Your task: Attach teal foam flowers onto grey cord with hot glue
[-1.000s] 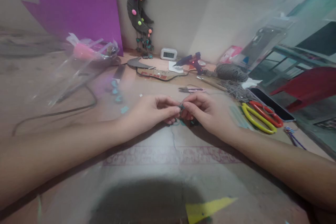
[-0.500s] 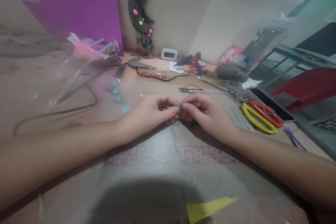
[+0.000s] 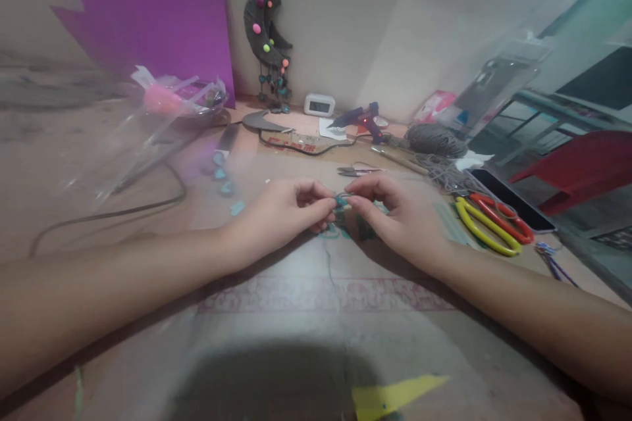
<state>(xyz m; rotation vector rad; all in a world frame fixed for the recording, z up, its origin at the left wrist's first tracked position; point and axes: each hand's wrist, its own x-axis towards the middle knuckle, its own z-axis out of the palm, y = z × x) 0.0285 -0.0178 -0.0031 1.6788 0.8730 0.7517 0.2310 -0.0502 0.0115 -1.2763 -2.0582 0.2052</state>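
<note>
Left hand (image 3: 289,210): thumb and curled fingers pinching a small teal piece (image 3: 340,200) at the centre of the worktable (image 3: 276,335), between the two hands. Right hand (image 3: 397,217): thumb and forefinger close together at the piece's right side, beside a thin grey strand (image 3: 344,195); cannot tell whether they grip it. The piece's exact shape is too small and partly covered to tell. Something dark green (image 3: 366,230) lies in shadow under the right fingers.

Just beyond the hands, thread snips (image 3: 358,172). Left of the left hand, a light-blue scrap (image 3: 237,208), and farther out a short row of blue pieces (image 3: 220,174). Right side: a wooden-handled tool (image 3: 401,160) lying aslant, a ball of grey yarn (image 3: 438,140) with loose tangled strands in front, a dark-screened smartphone (image 3: 511,199), and large handles, one yellow (image 3: 486,229) and one red-orange (image 3: 506,218), near the phone's edge.

Rear of the table: grey crescent (image 3: 266,122), white digital clock (image 3: 319,105) with unreadable digits, dark glue gun (image 3: 364,120) showing a red light. Crescent-moon hanging (image 3: 259,29) dotted with coloured balls against the wall; purple sheet (image 3: 162,20) upright to its left, plastic-wrapped bowl (image 3: 195,112) before the sheet. Near edge: yellow paper triangle (image 3: 395,397). Far right, beyond the table: red chair (image 3: 575,168).
</note>
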